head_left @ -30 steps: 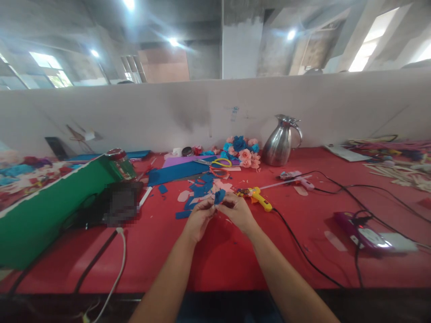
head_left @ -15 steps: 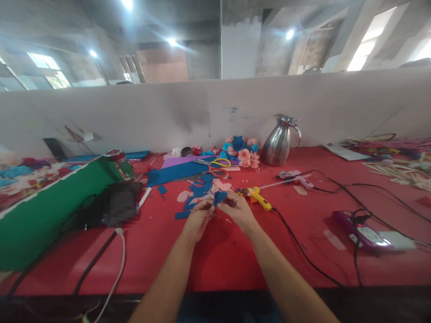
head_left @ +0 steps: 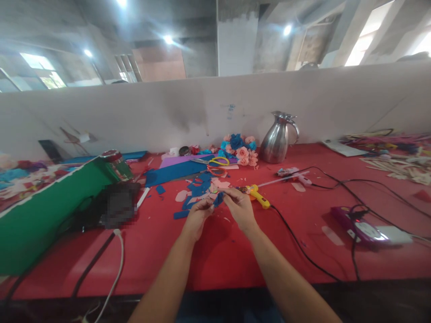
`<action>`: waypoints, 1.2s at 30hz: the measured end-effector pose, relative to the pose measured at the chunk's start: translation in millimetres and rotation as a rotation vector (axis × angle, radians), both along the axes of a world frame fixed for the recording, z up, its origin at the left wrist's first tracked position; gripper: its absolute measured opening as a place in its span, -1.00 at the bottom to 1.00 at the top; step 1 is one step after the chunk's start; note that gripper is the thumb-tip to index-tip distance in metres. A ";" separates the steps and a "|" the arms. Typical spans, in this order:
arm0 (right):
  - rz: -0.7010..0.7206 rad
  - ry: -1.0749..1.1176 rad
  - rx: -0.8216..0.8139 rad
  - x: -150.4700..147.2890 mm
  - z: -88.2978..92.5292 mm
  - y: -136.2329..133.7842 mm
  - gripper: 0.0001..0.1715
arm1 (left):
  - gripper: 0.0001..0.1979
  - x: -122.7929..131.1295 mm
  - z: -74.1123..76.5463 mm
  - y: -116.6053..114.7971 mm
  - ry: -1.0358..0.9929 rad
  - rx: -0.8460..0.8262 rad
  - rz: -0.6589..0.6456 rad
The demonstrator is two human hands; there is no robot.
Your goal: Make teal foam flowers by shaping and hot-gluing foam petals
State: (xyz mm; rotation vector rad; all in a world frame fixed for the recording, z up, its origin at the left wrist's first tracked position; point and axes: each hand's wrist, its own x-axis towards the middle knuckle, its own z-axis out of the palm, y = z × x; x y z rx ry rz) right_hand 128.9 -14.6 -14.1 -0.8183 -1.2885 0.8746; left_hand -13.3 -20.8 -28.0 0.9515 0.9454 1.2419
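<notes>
The 2 hands meet over the red table point(head_left: 229, 264). The left hand point(head_left: 197, 219) pinches the blue piece point(head_left: 218, 199) from the left, its thumb and fingertips closed on the lower edge. The right hand point(head_left: 240, 208) has its fingertips nearly together on the piece's right side. The piece is between the hands, above the table and just on the near side of the blue and pink scraps point(head_left: 202, 188). A yellow glue gun point(head_left: 260, 197) lies just right of the right hand; scissors point(head_left: 219, 160), flowers point(head_left: 243, 154) and a jug point(head_left: 275, 142) are farther back.
</notes>
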 end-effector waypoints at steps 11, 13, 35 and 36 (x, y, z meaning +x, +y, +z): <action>-0.063 0.069 0.000 0.9 9.7 -7.8 -0.70 | -0.84 0.6 2.8 -0.3 0.000 -0.002 0.018; -0.073 0.136 0.005 1.3 12.4 -9.0 -0.69 | -0.83 -0.2 1.2 0.7 -0.031 -0.016 0.026; -0.029 0.098 -0.190 -2.2 2.5 -0.5 -0.82 | -0.89 -0.3 -2.5 1.1 0.168 0.129 0.063; -0.035 0.094 -0.185 -2.2 2.4 -0.3 -0.82 | -0.90 -0.7 -3.8 1.7 0.167 0.132 0.070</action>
